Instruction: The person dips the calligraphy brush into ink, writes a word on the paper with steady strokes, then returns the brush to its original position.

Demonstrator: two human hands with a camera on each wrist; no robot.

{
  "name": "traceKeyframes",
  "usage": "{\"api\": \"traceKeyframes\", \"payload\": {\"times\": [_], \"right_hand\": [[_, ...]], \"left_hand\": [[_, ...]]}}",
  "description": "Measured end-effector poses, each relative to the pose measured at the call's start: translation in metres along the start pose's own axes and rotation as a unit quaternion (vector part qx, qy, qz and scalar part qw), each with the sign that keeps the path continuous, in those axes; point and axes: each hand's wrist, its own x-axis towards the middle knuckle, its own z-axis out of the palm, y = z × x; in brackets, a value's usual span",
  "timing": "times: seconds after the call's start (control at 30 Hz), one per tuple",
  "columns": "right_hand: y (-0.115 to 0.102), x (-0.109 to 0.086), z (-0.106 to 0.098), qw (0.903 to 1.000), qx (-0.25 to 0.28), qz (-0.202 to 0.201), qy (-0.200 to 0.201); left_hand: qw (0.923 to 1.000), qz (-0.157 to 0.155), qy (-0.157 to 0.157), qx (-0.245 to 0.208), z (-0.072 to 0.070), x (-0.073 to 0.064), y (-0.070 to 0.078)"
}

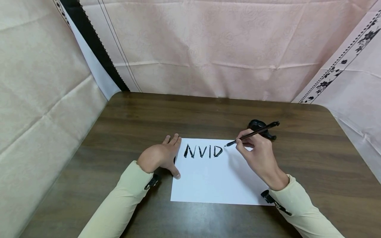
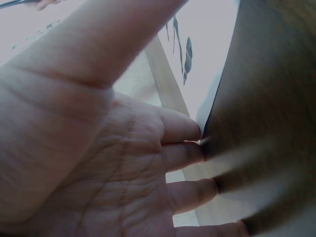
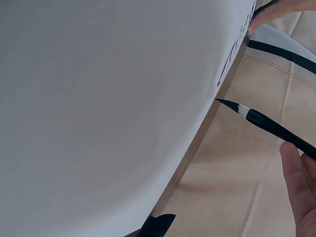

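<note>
A white sheet of paper point(image 1: 208, 185) lies on the table with black brushed letters "NVID" point(image 1: 203, 151) along its upper part. My right hand point(image 1: 258, 155) pinches a dark-handled writing brush point(image 1: 256, 133) slantwise between thumb and fingers. Its black bristle tip point(image 3: 227, 103) points at the paper just right of the "D"; whether it touches I cannot tell. At the sheet's left edge my left hand point(image 1: 162, 155) rests with fingers spread and straight, the thumb on the paper. In the left wrist view its fingertips point(image 2: 192, 194) meet the tabletop and the paper's edge.
Behind the right hand stands a black rounded object point(image 1: 256, 124), partly hidden by hand and brush. The brown wooden table point(image 1: 148, 114) ends at a far edge, where pale patterned cloth point(image 1: 208, 49) hangs. Dark devices are strapped on both wrists.
</note>
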Motion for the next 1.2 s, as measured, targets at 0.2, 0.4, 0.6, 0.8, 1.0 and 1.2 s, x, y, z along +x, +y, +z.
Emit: {"api": "traceKeyframes", "payload": {"times": [0.2, 0.4, 0.6, 0.8, 1.0, 1.2], "right_hand": [[-0.0001, -0.0004, 0.0003, 1.0, 0.002, 0.002, -0.002], [0.0001, -0.0007, -0.0001, 1.0, -0.007, 0.003, -0.001], [0.0, 0.0, -0.0003, 0.9999, -0.011, -0.002, -0.001], [0.0004, 0.0001, 0.0005, 0.9999, -0.015, -0.004, -0.002], [0.0002, 0.0002, 0.0007, 0.9998, -0.017, -0.003, -0.008], [-0.0028, -0.0001, -0.0002, 0.9995, -0.018, 0.004, -0.025]], "left_hand": [[1.0, 0.003, 0.0, -0.005, -0.0001, -0.0009, -0.0008], [0.9999, 0.005, -0.002, -0.009, -0.0001, -0.0017, -0.0001], [0.9999, 0.004, -0.002, -0.01, -0.0004, -0.0019, 0.0], [1.0, 0.004, -0.002, -0.007, 0.0001, -0.0016, -0.0008], [1.0, 0.005, -0.001, -0.008, -0.0001, -0.0013, -0.0015], [1.0, 0.004, -0.001, -0.006, -0.0008, -0.0017, -0.0005]]}}
